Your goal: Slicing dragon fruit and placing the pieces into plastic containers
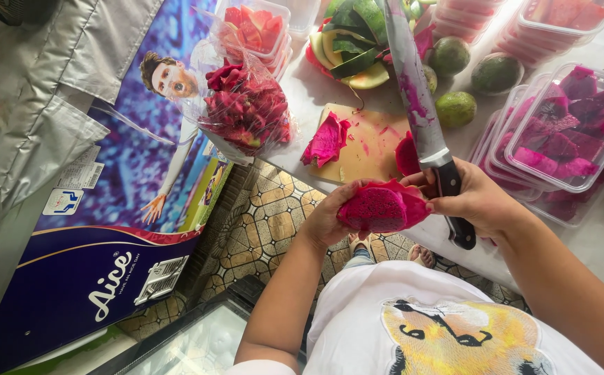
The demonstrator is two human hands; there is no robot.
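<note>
My left hand (329, 215) cups a piece of magenta dragon fruit (378, 207) from below, its cut flesh facing up. My right hand (479, 201) grips the black handle of a large knife (420, 111); its long blade, smeared with pink juice, points away over the table. The thumb of that hand rests on the fruit's pink skin at its right edge. Both hands hover just off the table's near edge, above the tiled floor.
A wooden cutting board (371, 142) carries peel scraps (326, 139) and another fruit piece (406, 154). A plastic bag of peels (246, 111) sits left. Clear tubs of cut dragon fruit (566, 132) stand right; green fruits (454, 107) and peel heap (350, 42) behind. A freezer chest (107, 208) is left.
</note>
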